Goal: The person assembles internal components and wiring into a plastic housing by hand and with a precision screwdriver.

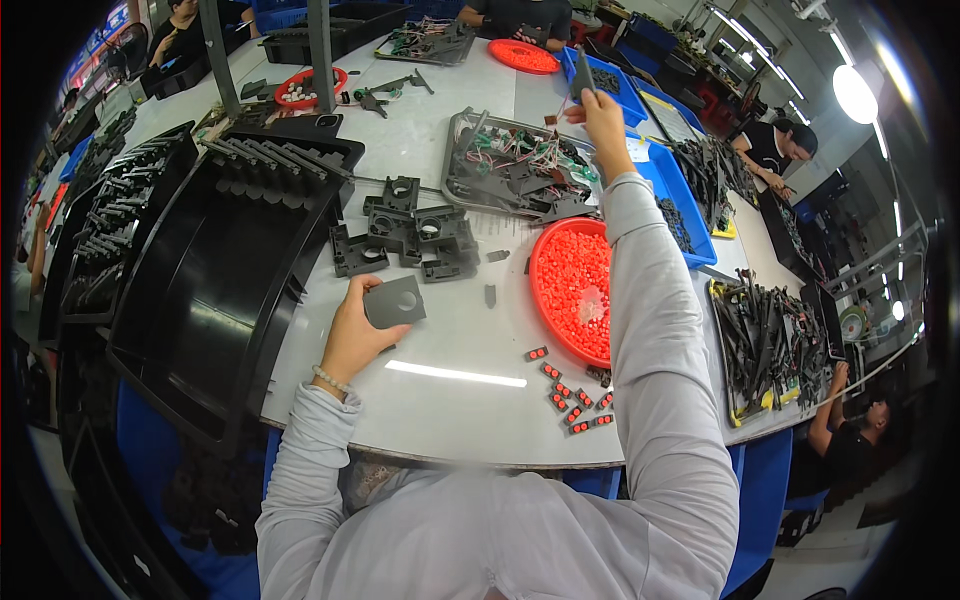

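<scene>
My left hand [352, 332] grips a grey plastic housing [392, 303] with a round hole, just above the table. Reaching far forward, my right hand [604, 125] pinches a flat dark grey plastic piece [582, 78] that stands upright; thin wires with a small brown end show beside the fingers. Below that hand lies a metal tray [455, 190] heaped with wired dark parts. Several similar grey housings [395, 232] are grouped beyond my left hand. Under my right forearm, which partly covers it, sits a red basin [537, 290] of small red pieces.
Small dark blocks with red dots [580, 398] lie near the front edge. Large black trays [170, 330] stand on the left, blue bins [690, 215] on the right. A metal post [320, 60] rises at the back left. Other people work around the table.
</scene>
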### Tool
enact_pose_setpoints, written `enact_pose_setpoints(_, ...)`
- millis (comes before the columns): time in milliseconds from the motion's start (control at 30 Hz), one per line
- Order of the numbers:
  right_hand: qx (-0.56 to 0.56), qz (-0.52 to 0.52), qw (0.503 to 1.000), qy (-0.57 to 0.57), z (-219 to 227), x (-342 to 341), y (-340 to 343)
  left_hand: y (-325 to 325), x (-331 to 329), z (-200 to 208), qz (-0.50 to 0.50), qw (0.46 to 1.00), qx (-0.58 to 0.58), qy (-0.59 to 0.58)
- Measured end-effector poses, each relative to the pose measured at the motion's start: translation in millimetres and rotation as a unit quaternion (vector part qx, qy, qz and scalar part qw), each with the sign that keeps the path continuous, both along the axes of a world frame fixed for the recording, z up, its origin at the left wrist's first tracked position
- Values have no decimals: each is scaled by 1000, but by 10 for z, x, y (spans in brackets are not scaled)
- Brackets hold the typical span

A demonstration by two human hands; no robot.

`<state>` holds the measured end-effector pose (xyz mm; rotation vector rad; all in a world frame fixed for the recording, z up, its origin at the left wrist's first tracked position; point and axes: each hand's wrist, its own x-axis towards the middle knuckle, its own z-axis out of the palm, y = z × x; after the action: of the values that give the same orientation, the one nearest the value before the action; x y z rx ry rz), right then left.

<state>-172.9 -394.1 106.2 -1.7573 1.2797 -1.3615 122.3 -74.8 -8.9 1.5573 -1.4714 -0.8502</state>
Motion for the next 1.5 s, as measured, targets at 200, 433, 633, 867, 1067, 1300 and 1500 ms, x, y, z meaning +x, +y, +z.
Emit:
enact_pose_setpoints(200,-174,-2,984,48,435,29,260,11,1,-142,19,988,-88,122)
enact_pose_setpoints(433,-213,52,972,-86,728,44,1273,100,-128,104,-3,959,-107,262)
enact_pose_setpoints(633,-40,158,976,-143,446,124,2301,197,-137,172,-161,819,30,550)
enact_pose_setpoints(867,106,248,963,3,39,359,3213,353,-360,218,-236,758,43,607)
enact_pose_setpoints(1067,63,247,963,83,-103,517,3410,474,-463,168,-241,869,64,429)
enact_pose_setpoints(1300,40,252,958,130,-97,462,3482,508,-501,198,-275,855,39,438)
enact_pose_setpoints(1500,33,251,954,160,-83,394,3491,540,-546,281,-286,898,30,333)
